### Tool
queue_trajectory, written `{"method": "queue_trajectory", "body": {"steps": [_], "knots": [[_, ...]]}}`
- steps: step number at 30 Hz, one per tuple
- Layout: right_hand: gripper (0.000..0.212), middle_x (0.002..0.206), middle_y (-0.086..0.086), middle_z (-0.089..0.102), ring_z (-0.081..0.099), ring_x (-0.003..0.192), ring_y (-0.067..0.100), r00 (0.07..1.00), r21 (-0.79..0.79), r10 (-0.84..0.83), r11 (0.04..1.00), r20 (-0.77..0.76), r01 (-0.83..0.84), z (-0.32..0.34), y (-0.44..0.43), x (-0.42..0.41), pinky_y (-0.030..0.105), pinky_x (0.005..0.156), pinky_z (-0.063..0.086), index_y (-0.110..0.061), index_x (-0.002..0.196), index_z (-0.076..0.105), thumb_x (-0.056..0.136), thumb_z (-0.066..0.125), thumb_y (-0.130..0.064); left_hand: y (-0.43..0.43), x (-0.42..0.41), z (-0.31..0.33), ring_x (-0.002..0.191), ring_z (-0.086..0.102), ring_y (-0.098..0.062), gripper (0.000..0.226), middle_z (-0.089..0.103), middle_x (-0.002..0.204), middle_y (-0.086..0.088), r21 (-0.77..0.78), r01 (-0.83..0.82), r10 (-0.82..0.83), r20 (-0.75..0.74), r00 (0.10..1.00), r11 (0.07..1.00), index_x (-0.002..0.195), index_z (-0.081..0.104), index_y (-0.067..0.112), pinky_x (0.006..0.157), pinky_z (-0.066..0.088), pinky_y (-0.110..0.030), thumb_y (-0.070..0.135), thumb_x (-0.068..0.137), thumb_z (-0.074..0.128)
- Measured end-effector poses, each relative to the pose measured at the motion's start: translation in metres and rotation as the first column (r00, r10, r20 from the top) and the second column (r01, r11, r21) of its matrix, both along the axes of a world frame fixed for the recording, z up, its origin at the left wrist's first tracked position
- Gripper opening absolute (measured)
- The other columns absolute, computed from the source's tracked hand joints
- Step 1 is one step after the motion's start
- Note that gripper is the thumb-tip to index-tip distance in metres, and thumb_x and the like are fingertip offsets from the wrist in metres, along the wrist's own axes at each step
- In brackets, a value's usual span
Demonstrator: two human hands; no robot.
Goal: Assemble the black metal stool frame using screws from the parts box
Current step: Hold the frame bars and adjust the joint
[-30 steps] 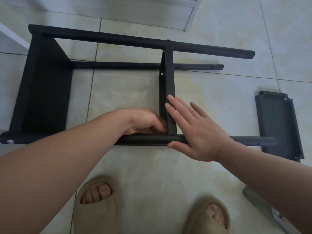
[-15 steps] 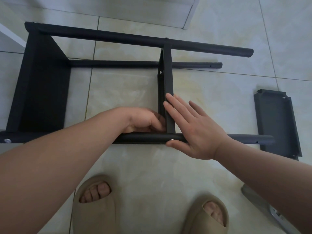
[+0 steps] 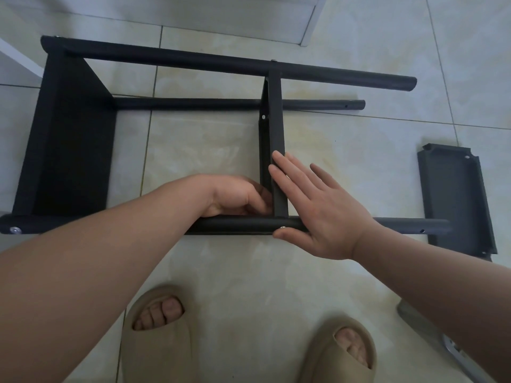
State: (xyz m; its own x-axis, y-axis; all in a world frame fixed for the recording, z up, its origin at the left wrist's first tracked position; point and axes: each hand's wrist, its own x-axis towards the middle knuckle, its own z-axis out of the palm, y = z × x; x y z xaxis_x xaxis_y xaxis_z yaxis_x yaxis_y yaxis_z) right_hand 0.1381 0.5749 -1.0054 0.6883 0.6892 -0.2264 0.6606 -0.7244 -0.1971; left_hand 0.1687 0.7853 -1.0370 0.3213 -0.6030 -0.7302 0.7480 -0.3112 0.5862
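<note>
The black stool frame lies on its side on the tiled floor, with a far leg tube (image 3: 193, 60), a near leg tube (image 3: 235, 224) and the seat panel (image 3: 72, 139) at the left. A cross brace (image 3: 273, 120) runs between the two tubes. My left hand (image 3: 235, 194) has its fingers curled against the brace's left side at the joint with the near tube; the fingertips are hidden. My right hand (image 3: 318, 211) lies flat with straight fingers on the brace's right side. Its thumb sits under a silver screw head (image 3: 282, 228) in the near tube.
A loose dark grey plate (image 3: 453, 197) lies on the floor at the right, past the tube ends. Another screw head (image 3: 15, 230) shows at the near tube's left end. My two slippered feet (image 3: 157, 335) stand below. A grey metal part (image 3: 453, 352) lies at the bottom right.
</note>
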Motion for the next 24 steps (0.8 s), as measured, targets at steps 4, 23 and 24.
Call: {"method": "queue_trajectory", "body": {"steps": [4,23,24], "knots": [[0.094,0.17,0.004,-0.005,-0.004,0.157,0.02,1.0,0.004,0.001,1.0,0.001,-0.001,0.0001,-0.0001,-0.0001,0.052,0.124,0.019,-0.011,0.162,0.008,0.095,0.029,-0.073,-0.0009,-0.0001,-0.0007,0.072,0.072,-0.017,0.042,0.073,0.078,-0.006,-0.036,0.003,-0.003,0.001,1.0,0.999,0.071,0.078,0.018,0.065,0.056,-0.025,-0.003,0.093,0.049],[0.094,0.17,0.004,-0.006,-0.005,0.157,0.019,1.0,0.0,-0.001,1.0,0.005,0.001,0.0007,-0.0001,-0.0003,0.052,0.124,0.019,-0.011,0.162,0.008,0.095,0.028,-0.074,-0.0016,0.0001,-0.0038,0.082,0.068,-0.025,0.02,0.067,0.095,-0.02,0.03,-0.009,0.008,0.04,0.999,1.0,0.105,0.066,-0.001,0.075,0.056,-0.031,-0.006,0.09,0.053],[0.094,0.17,0.003,-0.005,-0.005,0.157,0.019,1.0,0.0,-0.001,1.0,0.006,0.001,0.0006,-0.0002,-0.0003,0.052,0.124,0.02,-0.011,0.162,0.007,0.095,0.028,-0.074,-0.0014,0.0002,-0.0036,0.082,0.068,-0.026,0.022,0.067,0.096,-0.021,0.031,-0.009,0.008,0.038,0.999,0.999,0.106,0.066,-0.001,0.075,0.055,-0.031,-0.007,0.089,0.053]]}}
